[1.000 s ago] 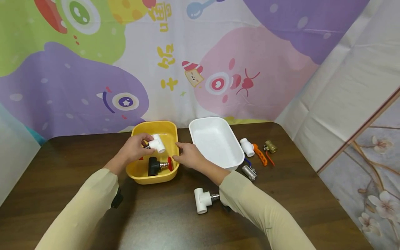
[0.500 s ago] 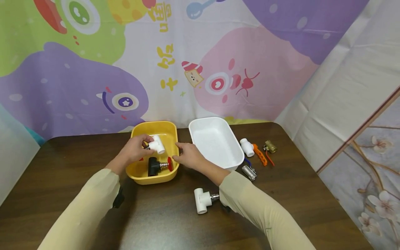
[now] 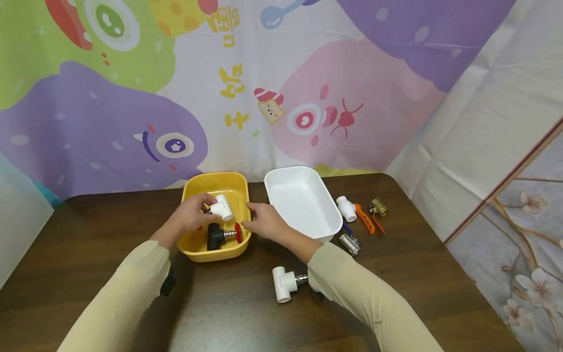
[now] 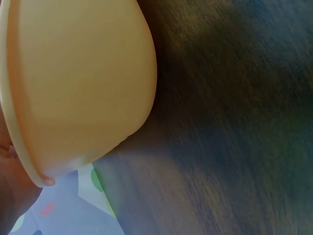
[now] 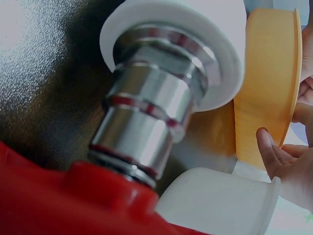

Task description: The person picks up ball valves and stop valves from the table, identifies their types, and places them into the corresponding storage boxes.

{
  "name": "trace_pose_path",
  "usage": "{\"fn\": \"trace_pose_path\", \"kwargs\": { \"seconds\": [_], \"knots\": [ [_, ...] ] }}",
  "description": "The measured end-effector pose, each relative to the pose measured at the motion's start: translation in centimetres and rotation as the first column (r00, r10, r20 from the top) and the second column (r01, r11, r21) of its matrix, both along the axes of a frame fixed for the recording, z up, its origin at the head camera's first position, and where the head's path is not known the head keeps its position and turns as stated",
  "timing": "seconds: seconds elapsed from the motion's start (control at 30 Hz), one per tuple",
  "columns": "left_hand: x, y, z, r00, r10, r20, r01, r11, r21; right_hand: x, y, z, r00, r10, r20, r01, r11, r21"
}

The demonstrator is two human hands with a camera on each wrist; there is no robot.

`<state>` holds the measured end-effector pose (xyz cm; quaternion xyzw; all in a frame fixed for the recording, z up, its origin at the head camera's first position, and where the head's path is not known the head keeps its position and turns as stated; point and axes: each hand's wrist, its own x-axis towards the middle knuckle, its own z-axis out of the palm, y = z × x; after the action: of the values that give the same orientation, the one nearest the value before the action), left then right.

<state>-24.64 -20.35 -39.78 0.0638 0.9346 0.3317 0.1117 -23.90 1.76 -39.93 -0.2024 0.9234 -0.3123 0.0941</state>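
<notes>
My left hand pinches a white tee-shaped stop valve by its metal stem, over the inside of the yellow bin. A bit of red shows below that hand; the rest of the handle is hidden. In the bin lies a black tee-shaped valve with a red handwheel. My right hand grips the bin's right rim, with the thumb against the outer wall in the right wrist view. Another white tee valve lies on the table under my right forearm, its red handle close in the right wrist view.
A white bin stands right of the yellow one. Further right lie a white ball valve with an orange lever, a brass valve with a red lever, and a silver valve with a blue lever. A printed cloth hangs behind.
My left hand has sunk slightly with the white tee valve, toward the black valve. My right hand stays on the rim. The head view has shifted a little.
</notes>
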Motion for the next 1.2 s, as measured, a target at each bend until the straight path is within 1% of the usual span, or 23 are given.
{"fn": "trace_pose_path", "kwargs": {
  "seconds": [0.23,0.43,0.77,0.9,1.2],
  "knots": [
    [-0.02,0.15,-0.33,1.0,0.003,-0.006,-0.003,1.0,-0.004,-0.01,-0.07,-0.07,1.0,-0.001,-0.008,0.001,1.0,0.017],
    [-0.04,0.38,-0.26,1.0,-0.017,-0.008,0.017,1.0,-0.026,0.07,0.09,-0.05,1.0,-0.002,-0.005,0.002,1.0,0.01],
    [-0.11,0.47,-0.33,0.999,-0.04,-0.022,0.039,0.998,-0.048,-0.12,-0.14,-0.18,0.999,-0.028,0.037,0.027,0.999,0.019],
    [-0.25,0.53,-0.46,0.999,-0.039,-0.012,0.039,0.998,-0.05,-0.13,-0.13,-0.14,0.999,-0.034,0.041,0.033,0.999,0.023],
    [-0.18,0.82,-0.75,0.997,-0.07,-0.037,0.068,0.996,-0.059,0.05,-0.13,-0.02,1.0,-0.02,0.019,0.02,0.999,0.026]
  ]
}}
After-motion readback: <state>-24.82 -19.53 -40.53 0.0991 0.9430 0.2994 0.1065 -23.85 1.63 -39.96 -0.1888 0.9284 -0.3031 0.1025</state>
